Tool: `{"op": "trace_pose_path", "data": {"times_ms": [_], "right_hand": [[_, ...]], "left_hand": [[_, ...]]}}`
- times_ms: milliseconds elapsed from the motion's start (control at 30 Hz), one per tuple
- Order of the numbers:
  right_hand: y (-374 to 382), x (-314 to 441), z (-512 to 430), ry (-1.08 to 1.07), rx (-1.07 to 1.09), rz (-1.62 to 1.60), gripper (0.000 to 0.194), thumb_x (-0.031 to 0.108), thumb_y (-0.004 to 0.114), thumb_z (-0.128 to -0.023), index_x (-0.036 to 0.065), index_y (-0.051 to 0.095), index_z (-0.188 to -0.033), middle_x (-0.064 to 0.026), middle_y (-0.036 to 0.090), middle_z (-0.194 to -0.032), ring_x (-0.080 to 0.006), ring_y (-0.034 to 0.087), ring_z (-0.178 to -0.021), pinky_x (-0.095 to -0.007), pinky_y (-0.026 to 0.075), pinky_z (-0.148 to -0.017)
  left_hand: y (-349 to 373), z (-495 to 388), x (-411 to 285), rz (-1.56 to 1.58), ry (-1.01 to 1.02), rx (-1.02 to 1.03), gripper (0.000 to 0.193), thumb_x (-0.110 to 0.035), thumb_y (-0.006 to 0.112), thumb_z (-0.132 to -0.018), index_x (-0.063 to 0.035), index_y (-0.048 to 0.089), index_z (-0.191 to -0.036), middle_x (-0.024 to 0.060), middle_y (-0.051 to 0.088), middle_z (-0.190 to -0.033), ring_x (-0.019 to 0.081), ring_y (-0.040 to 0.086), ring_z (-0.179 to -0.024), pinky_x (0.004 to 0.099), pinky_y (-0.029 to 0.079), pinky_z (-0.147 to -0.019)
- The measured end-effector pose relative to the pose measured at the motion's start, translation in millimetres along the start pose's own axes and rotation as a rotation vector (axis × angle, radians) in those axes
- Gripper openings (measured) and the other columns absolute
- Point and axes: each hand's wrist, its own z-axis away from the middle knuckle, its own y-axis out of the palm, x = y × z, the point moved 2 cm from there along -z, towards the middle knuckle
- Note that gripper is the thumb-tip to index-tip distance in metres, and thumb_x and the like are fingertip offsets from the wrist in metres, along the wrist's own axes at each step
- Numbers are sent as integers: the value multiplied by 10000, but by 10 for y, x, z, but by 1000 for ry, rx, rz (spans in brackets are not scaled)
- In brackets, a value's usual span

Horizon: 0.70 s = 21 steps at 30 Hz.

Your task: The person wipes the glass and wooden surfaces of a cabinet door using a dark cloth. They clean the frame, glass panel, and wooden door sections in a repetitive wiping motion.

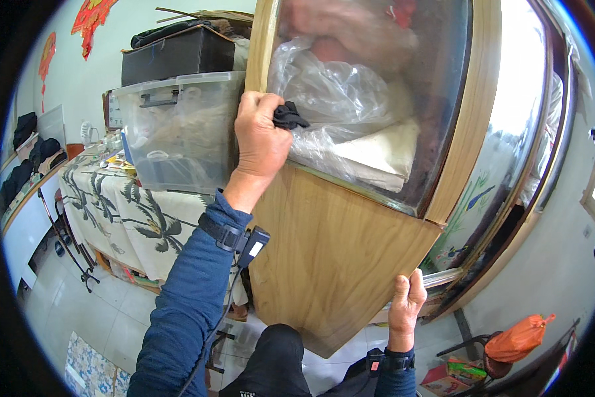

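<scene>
My left hand (263, 136) grips a bunched black cloth (290, 116) against the left frame of a wooden cabinet with a glass pane (439, 114). Clear plastic bags (332, 89) and a folded cream cloth (382, 154) show behind the glass. Below the pane is a plain wood-grain panel (337, 248). At that panel's lower right edge is my right hand (407, 302), its fingers curled around the edge, thumb up. Black straps with small devices sit on both wrists.
A clear plastic storage bin (183, 134) with a black box (178, 54) on top stands left of the cabinet, on a table with a palm-print cloth (143, 218). A walking stick (66, 243) leans further left. At lower right are an orange bag (518, 340) and a red box (444, 379).
</scene>
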Motion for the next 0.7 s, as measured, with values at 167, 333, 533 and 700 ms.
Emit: {"op": "trace_pose_path", "data": {"times_ms": [167, 333, 533, 700], "right_hand": [[6, 53, 9, 4, -2, 3, 208, 220, 676, -1155, 23, 642, -1100, 8, 573, -865, -113, 483, -820, -300, 464, -743], [-6, 60, -8, 16, 7, 18, 157, 174, 670, -1146, 19, 658, -1125, 7, 592, -873, -106, 494, -832, -299, 472, -755], [-26, -41, -82, 37, 38, -19, 93, 110, 659, -1131, 17, 659, -1128, 2, 628, -899, -103, 509, -843, -297, 486, -777], [-34, -86, -135, 21, 66, -7, 107, 126, 677, -1136, 26, 650, -1112, 18, 608, -889, -95, 489, -832, -285, 469, -749]], "left_hand": [[187, 384, -755, 118, 197, 192, 299, 50, 778, -746, -11, 735, -1035, 170, 670, -1083, 390, 694, -1018, 456, 588, -902], [405, 590, -1456, 311, 481, 369, 222, -49, 763, -753, -24, 675, -955, 160, 604, -1062, 377, 651, -997, 470, 567, -846], [323, 78, -929, 129, 222, 110, 272, 72, 789, -771, -24, 751, -1022, 147, 687, -1051, 381, 715, -975, 441, 588, -855], [312, 299, -1180, 172, 364, 348, 294, 24, 783, -801, 0, 735, -1090, 175, 681, -1145, 399, 694, -1046, 449, 579, -910]]}}
